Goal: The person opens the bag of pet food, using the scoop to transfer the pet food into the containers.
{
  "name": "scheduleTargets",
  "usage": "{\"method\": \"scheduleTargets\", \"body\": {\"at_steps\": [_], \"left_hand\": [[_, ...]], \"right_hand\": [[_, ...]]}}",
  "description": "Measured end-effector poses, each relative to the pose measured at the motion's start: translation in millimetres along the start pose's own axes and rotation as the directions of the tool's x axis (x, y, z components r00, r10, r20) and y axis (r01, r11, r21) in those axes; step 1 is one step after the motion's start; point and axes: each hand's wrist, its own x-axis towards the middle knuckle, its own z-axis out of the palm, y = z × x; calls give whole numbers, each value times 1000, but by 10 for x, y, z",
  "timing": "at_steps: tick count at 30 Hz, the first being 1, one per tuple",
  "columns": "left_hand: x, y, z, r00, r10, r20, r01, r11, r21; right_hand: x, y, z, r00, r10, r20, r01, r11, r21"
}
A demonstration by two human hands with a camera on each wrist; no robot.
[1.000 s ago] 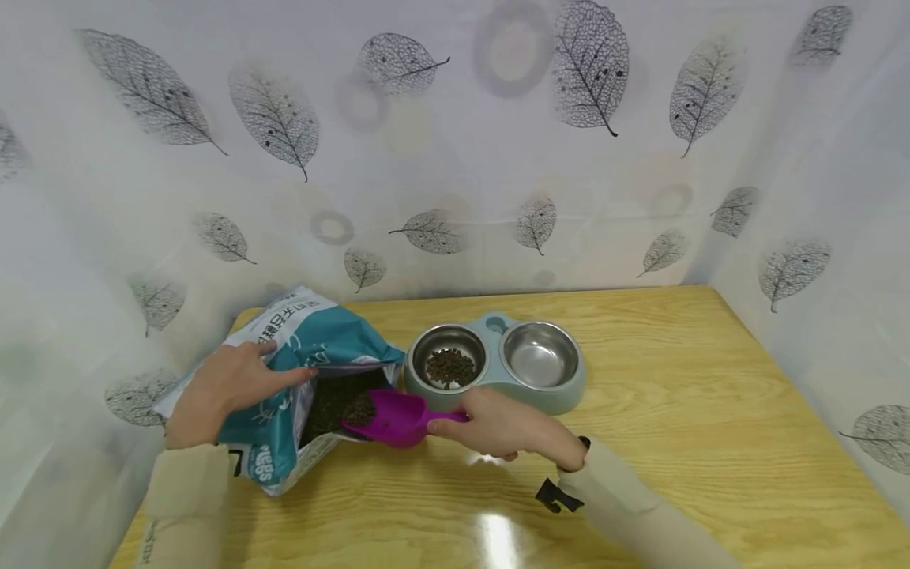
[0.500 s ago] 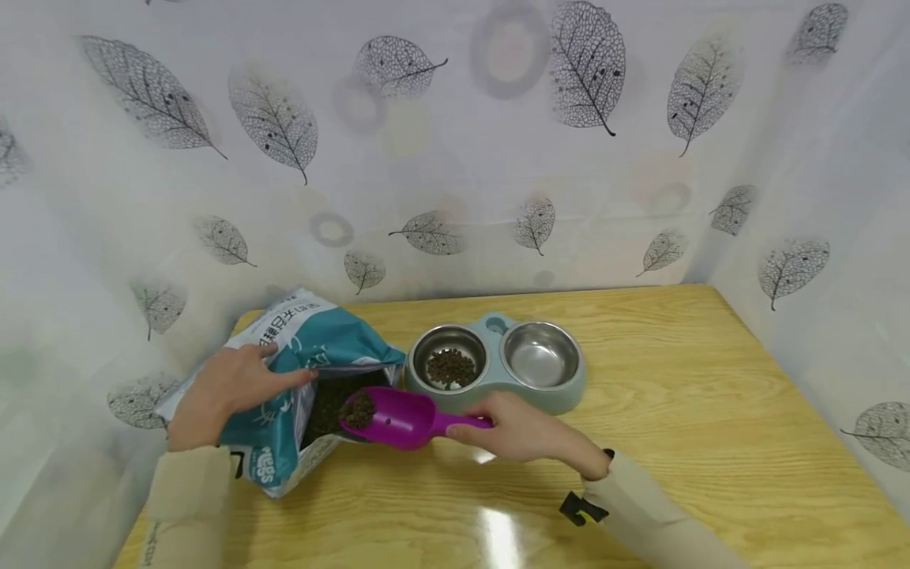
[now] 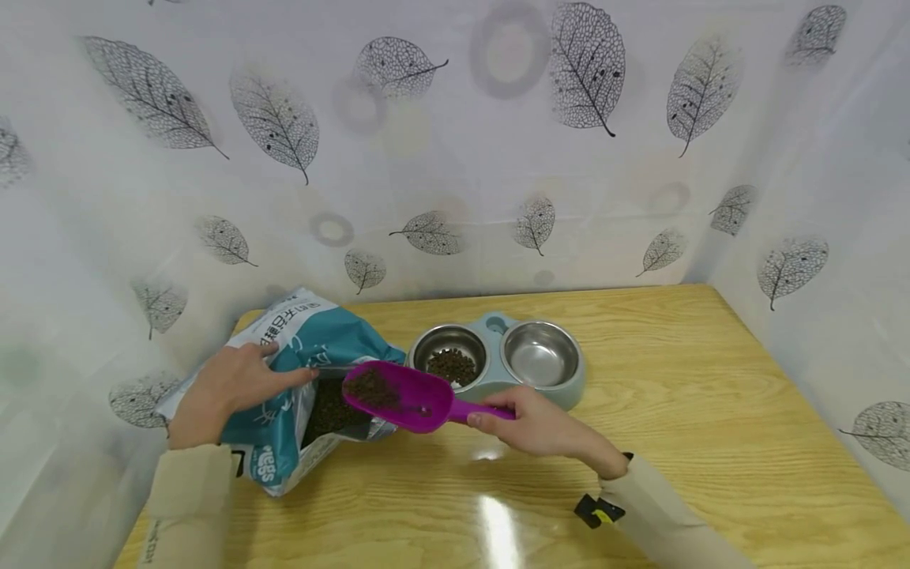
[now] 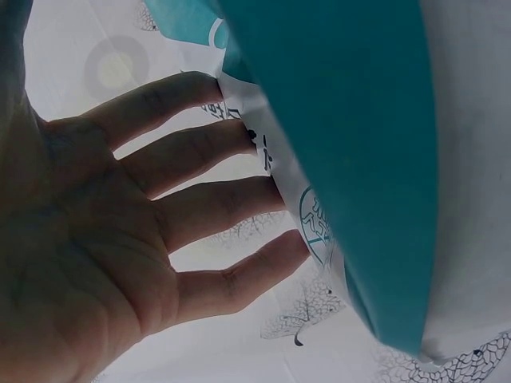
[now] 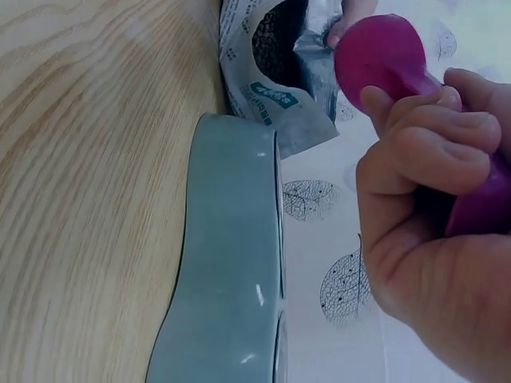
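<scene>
My right hand [image 3: 536,423] grips the handle of a magenta scoop [image 3: 426,391], fingers curled round it in the right wrist view. Brown kibble [image 3: 373,387] lies in the scoop's front half. The scoop is held above the mouth of a teal-and-white pet food bag [image 3: 348,338], which lies at the left with more kibble inside. My left hand [image 3: 231,387] rests on the bag, thumb stretched to the edge of its opening. In the left wrist view the fingers [image 4: 215,207] are nearly straight, their tips touching the bag.
A pale blue double feeder [image 3: 490,389] stands right of the bag. Its left steel bowl [image 3: 426,338] contains some kibble; the right bowl [image 3: 540,359] shows bare metal. Leaf-patterned curtain [image 3: 455,158] surrounds the wooden table [image 3: 682,379] at the back and sides.
My right hand has moved to the right and raised the loaded scoop from the bag's opening, turning its front upward. The left hand and bag have stayed in place.
</scene>
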Motion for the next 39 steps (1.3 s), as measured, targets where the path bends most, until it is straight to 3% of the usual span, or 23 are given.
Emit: {"method": "scheduleTargets", "body": {"at_steps": [6,10,17,20,26,31,33,39], "left_hand": [[3,-16,12,1000,-2,6,2,1000,-3],[1,-19,18,1000,-10,14,10,1000,-6],[-3,-27,21,999,-15,30,15,1000,-12],[-9,-30,20,999,-13,29,14,1000,-18],[-17,-34,15,999,-14,33,15,999,-32],[-13,-23,9,999,-17,33,18,999,-29],[-13,-20,6,999,-15,31,16,1000,-25],[-3,-9,-6,1000,-15,27,15,1000,-19]], "right_hand": [[-25,80,-88,1000,3,-31,-1,998,64],[-35,133,-172,997,26,-73,-22,999,48],[-76,176,-356,977,74,-200,-86,995,-52],[-90,163,-420,962,56,-268,-96,986,-139],[-61,163,-442,930,-71,-360,-71,928,-366],[-5,188,-393,893,-185,-410,-63,851,-521],[22,194,-370,880,-204,-429,-89,817,-570],[78,184,-300,862,-196,-467,-167,760,-628]]}}
